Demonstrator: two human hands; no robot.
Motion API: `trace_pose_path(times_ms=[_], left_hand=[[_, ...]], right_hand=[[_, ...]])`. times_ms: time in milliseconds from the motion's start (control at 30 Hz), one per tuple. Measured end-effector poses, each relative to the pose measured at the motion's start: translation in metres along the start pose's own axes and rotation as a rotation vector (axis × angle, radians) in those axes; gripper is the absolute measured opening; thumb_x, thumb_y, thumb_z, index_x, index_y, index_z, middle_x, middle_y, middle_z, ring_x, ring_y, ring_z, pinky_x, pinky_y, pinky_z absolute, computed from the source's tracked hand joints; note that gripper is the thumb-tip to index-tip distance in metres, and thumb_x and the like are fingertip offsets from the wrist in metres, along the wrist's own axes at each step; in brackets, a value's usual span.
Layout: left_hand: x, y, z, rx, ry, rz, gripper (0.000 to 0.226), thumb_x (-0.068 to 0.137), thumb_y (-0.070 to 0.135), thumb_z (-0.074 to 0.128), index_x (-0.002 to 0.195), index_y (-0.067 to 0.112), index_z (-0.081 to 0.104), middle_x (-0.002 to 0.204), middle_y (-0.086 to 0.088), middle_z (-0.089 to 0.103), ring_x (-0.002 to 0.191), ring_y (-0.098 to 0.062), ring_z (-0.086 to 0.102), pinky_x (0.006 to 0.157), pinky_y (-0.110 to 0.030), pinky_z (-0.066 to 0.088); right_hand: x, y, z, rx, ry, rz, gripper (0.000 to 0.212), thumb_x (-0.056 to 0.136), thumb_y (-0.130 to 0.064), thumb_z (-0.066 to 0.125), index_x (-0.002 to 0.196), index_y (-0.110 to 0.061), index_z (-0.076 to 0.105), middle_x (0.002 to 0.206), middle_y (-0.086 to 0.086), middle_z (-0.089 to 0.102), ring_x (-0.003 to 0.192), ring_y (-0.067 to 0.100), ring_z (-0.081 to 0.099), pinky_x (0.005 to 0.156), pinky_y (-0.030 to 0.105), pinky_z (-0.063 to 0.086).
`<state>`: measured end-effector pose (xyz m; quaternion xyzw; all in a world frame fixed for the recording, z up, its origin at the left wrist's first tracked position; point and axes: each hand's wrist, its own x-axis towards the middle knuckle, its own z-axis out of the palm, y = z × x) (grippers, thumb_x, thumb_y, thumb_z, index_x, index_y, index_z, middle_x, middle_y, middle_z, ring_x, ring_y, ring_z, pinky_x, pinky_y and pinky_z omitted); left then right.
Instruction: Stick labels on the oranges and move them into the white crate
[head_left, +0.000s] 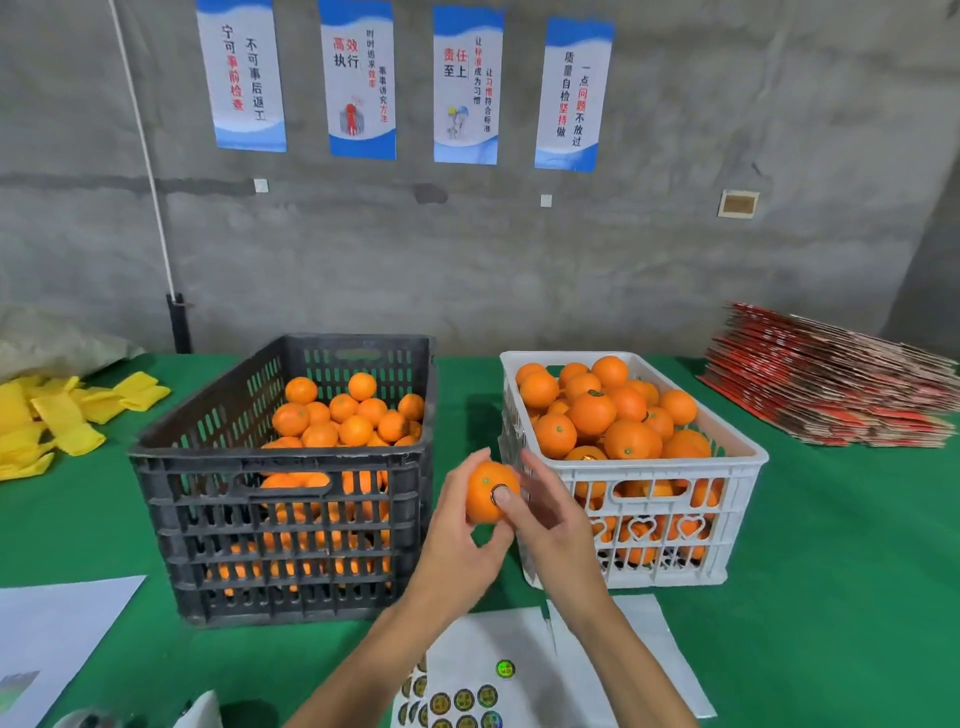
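two crates on green table (831, 545): black crate (218, 499) part full of oranges, white crate (727, 467) heaped. left hand (457, 540) grips orange (480, 493); right hand (545, 512) thumb presses label (500, 491) on it.

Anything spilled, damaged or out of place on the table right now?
Nothing stands out. Both crates sit upright, the white crate heaped but holding its oranges. The left hand holds an orange while the right thumb presses a label on.
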<state>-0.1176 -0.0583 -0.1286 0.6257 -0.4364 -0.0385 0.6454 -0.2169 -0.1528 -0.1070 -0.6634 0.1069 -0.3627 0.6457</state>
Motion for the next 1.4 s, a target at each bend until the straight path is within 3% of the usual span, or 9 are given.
trace_pose_path(times_ms=[133, 267, 467, 633, 700, 800, 967, 1133, 1400], left_hand=[[0.035, 0.035, 0.014, -0.119, -0.021, 0.049, 0.050, 0.099, 0.034, 0.058, 0.146, 0.039, 0.044, 0.145, 0.009, 0.048, 0.131, -0.010, 0.053, 0.099, -0.021, 0.049], [0.071, 0.049, 0.033, -0.161, -0.026, 0.073, 0.046, 0.102, 0.038, 0.057, 0.147, 0.035, 0.045, 0.148, 0.006, 0.050, 0.131, -0.009, 0.054, 0.100, -0.023, 0.050], [0.128, 0.049, 0.070, -0.192, 0.007, 0.053, 0.031, 0.107, 0.042, 0.046, 0.137, 0.041, 0.053, 0.133, 0.013, 0.061, 0.120, -0.004, 0.061, 0.091, -0.018, 0.052], [0.185, 0.052, 0.113, -0.222, -0.098, -0.065, 0.026, 0.103, 0.047, 0.041, 0.121, 0.052, 0.060, 0.110, 0.029, 0.067, 0.103, 0.010, 0.064, 0.078, -0.010, 0.052], [0.208, 0.051, 0.129, -0.192, -0.143, -0.083, 0.028, 0.108, 0.043, 0.036, 0.119, 0.049, 0.062, 0.116, 0.032, 0.065, 0.112, 0.016, 0.056, 0.093, -0.011, 0.048], [0.242, 0.050, 0.141, -0.202, -0.102, -0.110, 0.029, 0.110, 0.036, 0.034, 0.123, 0.038, 0.060, 0.131, 0.012, 0.062, 0.128, -0.007, 0.054, 0.111, -0.029, 0.041], [0.260, 0.034, 0.124, -0.123, -0.024, -0.113, 0.043, 0.108, 0.049, 0.033, 0.143, 0.033, 0.052, 0.140, 0.017, 0.055, 0.131, -0.002, 0.048, 0.107, -0.026, 0.036], [0.262, 0.009, 0.093, -0.075, 0.018, -0.115, 0.046, 0.108, 0.048, 0.031, 0.147, 0.029, 0.049, 0.144, 0.015, 0.054, 0.133, -0.005, 0.048, 0.107, -0.025, 0.033], [0.247, 0.019, 0.050, -0.128, 0.168, -0.113, 0.038, 0.106, 0.043, 0.046, 0.140, 0.029, 0.055, 0.138, 0.012, 0.059, 0.131, -0.008, 0.052, 0.116, -0.040, 0.039]], right_hand=[[0.022, -0.024, -0.012, 0.124, 0.058, -0.002, 0.039, 0.090, -0.028, 0.075, 0.129, -0.030, 0.068, 0.122, -0.010, 0.073, 0.113, 0.015, 0.070, 0.085, 0.031, 0.061], [0.048, -0.040, -0.022, 0.163, 0.132, -0.060, 0.037, 0.097, -0.028, 0.067, 0.134, -0.026, 0.066, 0.122, -0.004, 0.074, 0.109, 0.019, 0.073, 0.085, 0.039, 0.062], [0.092, -0.058, -0.055, -0.177, 0.101, -0.192, 0.044, 0.101, -0.045, 0.058, 0.143, -0.033, 0.056, 0.133, -0.011, 0.068, 0.123, 0.006, 0.063, 0.103, 0.036, 0.054], [0.138, -0.067, -0.103, -0.270, 0.215, -0.184, 0.046, 0.092, -0.047, 0.071, 0.135, -0.033, 0.060, 0.109, -0.006, 0.076, 0.097, 0.012, 0.073, 0.090, 0.047, 0.060], [0.158, -0.068, -0.124, -0.315, 0.285, -0.201, 0.044, 0.093, -0.040, 0.072, 0.133, -0.024, 0.063, 0.106, -0.008, 0.075, 0.090, 0.017, 0.073, 0.087, 0.051, 0.060], [0.186, -0.058, -0.156, -0.505, 0.384, -0.203, 0.045, 0.094, -0.042, 0.071, 0.135, -0.024, 0.062, 0.122, -0.008, 0.070, 0.103, 0.012, 0.069, 0.096, 0.044, 0.055], [0.216, -0.033, -0.201, -0.902, 0.438, -0.153, 0.050, 0.097, -0.032, 0.068, 0.143, -0.019, 0.054, 0.145, 0.003, 0.055, 0.131, 0.025, 0.052, 0.112, 0.043, 0.041], [0.229, -0.011, -0.210, -1.151, 0.308, -0.058, 0.046, 0.094, -0.031, 0.068, 0.139, -0.029, 0.060, 0.138, 0.002, 0.061, 0.123, 0.030, 0.057, 0.100, 0.046, 0.050], [0.216, -0.040, -0.176, -0.896, 0.423, -0.239, 0.030, 0.101, -0.028, 0.059, 0.128, -0.021, 0.069, 0.128, 0.001, 0.069, 0.118, 0.022, 0.062, 0.100, 0.045, 0.051]])
